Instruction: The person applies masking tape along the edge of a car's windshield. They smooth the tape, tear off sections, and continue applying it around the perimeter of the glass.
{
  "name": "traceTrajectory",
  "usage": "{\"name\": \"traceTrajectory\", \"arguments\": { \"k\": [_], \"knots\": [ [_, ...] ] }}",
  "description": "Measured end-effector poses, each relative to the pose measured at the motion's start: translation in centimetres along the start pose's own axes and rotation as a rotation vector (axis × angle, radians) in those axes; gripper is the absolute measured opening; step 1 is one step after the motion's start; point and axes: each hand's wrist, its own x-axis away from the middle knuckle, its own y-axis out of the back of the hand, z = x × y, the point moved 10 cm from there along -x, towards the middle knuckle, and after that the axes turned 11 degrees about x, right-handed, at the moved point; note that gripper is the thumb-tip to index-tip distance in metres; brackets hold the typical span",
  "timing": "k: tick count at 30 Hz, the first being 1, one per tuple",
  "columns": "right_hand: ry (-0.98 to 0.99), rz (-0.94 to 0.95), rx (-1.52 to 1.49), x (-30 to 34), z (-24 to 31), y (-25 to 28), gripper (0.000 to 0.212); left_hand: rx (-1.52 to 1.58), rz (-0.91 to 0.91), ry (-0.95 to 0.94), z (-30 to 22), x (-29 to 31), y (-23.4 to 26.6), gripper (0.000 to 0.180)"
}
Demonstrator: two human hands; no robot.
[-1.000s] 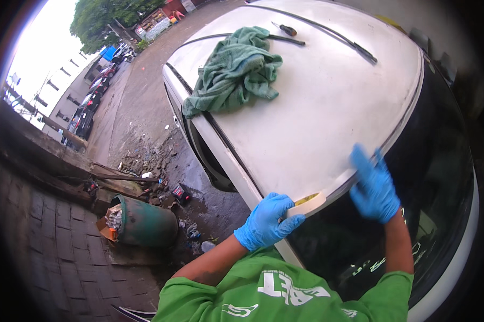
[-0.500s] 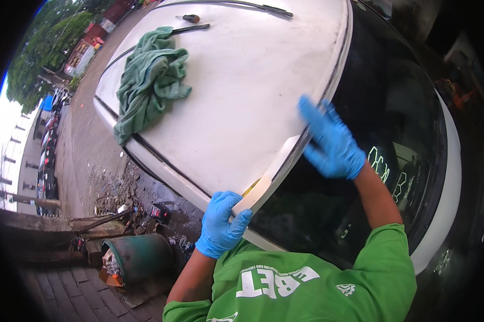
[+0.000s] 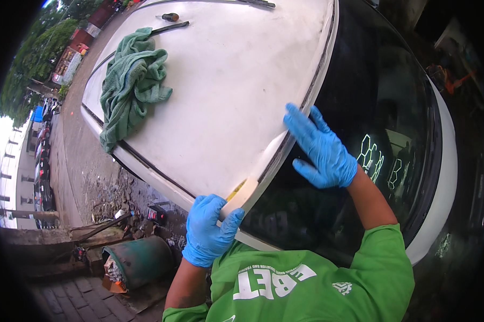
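Free room across the white roof (image 3: 215, 91), 1 green towel (image 3: 132, 86) in the way at left

Car roof (image 3: 215, 91) looks like smooth painted metal, kinda matt and smudgy, while the dark window (image 3: 354, 102) is super glossy glass. Tape roll (image 3: 243, 196) seems papery and matt, gloves (image 3: 327, 158) thin wrinkly rubber, towel (image 3: 130, 88) fuzzy cloth, bin (image 3: 142, 260) dull and scuffed.

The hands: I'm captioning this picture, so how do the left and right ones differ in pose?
The left hand grips a tape roll; the right hand holds no roll. The left hand's fingers are curled, the right hand's mostly straight. The left hand is lower in the picture, the right hand higher, by the edge of the car roof. Both are gloved in blue.
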Motion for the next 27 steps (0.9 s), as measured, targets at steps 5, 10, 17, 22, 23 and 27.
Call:
{"name": "traceTrajectory", "arguments": {
  "k": [5, 10, 17, 22, 23, 27],
  "knots": [
    [-0.035, 0.062, -0.02, 0.5, 0.6, -0.9, 0.085, -0.048, -0.02, -0.011, 0.3, -0.5, 1.0, 0.027],
    [-0.049, 0.014, -0.09, 0.9, 0.2, -0.5, 0.086, -0.022, 0.068, 0.042, 0.2, -0.3, 0.1, 0.03],
    [-0.04, 0.034, -0.067, 0.7, 0.2, -1.0, 0.084, 0.134, 0.289, 0.26, 1.4, -0.9, -1.3, 0.038],
    [-0.053, -0.001, -0.047, 1.0, 0.1, 0.0, 0.085, 0.163, 0.343, 0.467, 1.3, -2.7, -1.5, 0.047],
    [-0.069, -0.015, -0.055, 0.7, 0.3, 0.3, 0.086, 0.155, 0.324, 0.425, 2.1, -2.7, -1.6, 0.052],
    [-0.04, -0.056, -0.08, 0.0, 0.9, -0.2, 0.088, 0.177, 0.307, 0.392, 2.9, -2.8, -2.0, 0.064]
  ]
}}
